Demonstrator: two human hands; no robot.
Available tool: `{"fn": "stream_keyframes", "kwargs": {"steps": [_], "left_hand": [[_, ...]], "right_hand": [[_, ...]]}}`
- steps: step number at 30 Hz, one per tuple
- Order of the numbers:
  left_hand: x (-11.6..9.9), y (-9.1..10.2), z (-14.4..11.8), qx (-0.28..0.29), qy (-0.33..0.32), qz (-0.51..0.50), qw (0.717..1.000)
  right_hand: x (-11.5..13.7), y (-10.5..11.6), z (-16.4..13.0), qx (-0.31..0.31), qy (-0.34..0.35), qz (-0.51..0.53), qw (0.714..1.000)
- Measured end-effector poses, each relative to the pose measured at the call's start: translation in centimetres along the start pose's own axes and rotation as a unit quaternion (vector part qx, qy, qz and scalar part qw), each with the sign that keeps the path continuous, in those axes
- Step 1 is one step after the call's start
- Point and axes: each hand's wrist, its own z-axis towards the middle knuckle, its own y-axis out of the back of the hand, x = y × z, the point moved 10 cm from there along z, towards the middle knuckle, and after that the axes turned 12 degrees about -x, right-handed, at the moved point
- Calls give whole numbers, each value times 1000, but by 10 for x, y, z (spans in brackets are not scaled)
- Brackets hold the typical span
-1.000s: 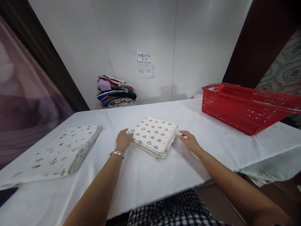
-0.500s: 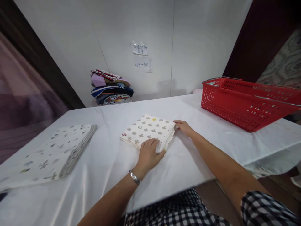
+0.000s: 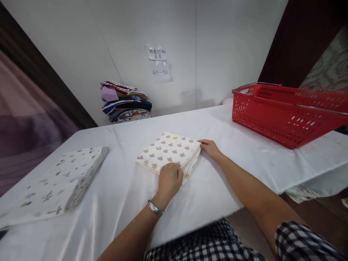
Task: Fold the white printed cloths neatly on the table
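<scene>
A folded white cloth (image 3: 170, 150) with grey apple-like prints, and a few yellow and red ones, lies on the white-covered table in front of me. My left hand (image 3: 170, 179), with a silver bracelet at the wrist, grips its near edge, fingers bent over the top and thumb tucked out of sight. At the far right corner, my right hand (image 3: 210, 148) pinches the folded layers, the thumb partly hidden. Along the right side the layered edges stand slightly apart. Another folded cloth (image 3: 62, 181), white with grey leaf-like prints, lies flat to the left.
A red plastic basket (image 3: 266, 117) with metal handles stands at the right. Several folded fabrics form a stack (image 3: 126, 103) by the wall at the back left. Paper signs (image 3: 160, 72) hang on the wall. The table's near edge (image 3: 195, 230) runs close to my body.
My left thumb, stretched out along the near corner before, is now tucked in as the hand closes on the edge. The right hand stays at its corner. The view has shifted slightly.
</scene>
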Motion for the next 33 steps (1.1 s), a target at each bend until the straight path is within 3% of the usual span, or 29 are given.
{"fn": "stream_keyframes", "kwargs": {"steps": [4,8,14,16,20,27,33], "left_hand": [[4,-1,3,8,24,-19,999],[8,-1,4,1,34,-37,999],[22,-4,2,-9,92,-81,992],[26,-4,2,-13,106,-84,991],[25,-3,3,-13,109,-82,991],[11,-2,2,0,48,-66,997],[21,-3,16,39,95,-63,993]], "right_hand": [[1,6,-4,-30,31,-35,998],[25,17,-14,-79,137,-80,984],[77,7,-49,-56,341,-124,930],[85,1,-60,-38,381,-145,913],[80,-15,-69,17,394,-214,894],[75,-29,-74,63,411,-297,859],[75,-36,-76,90,424,-326,840]]}}
